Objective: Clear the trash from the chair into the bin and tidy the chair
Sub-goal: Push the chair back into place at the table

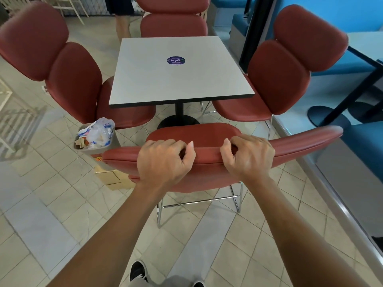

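A red padded chair (306,141) stands right in front of me, its back toward me and its seat toward the table. My left hand (163,160) grips the top edge of the backrest, fingers curled over it. My right hand (248,156) grips the same edge a little to the right. The seat is mostly hidden behind the backrest; the part that shows bears no trash. A small beige bin (113,147) stands on the floor to the chair's left, filled with crumpled plastic and paper trash (97,133).
A square white table (180,79) with a round sticker stands beyond the chair, ringed by three more red chairs (72,79). A cardboard box (110,179) lies on the tiled floor by the bin. Blue benches (362,150) line the right. A person's legs (123,25) show at the back.
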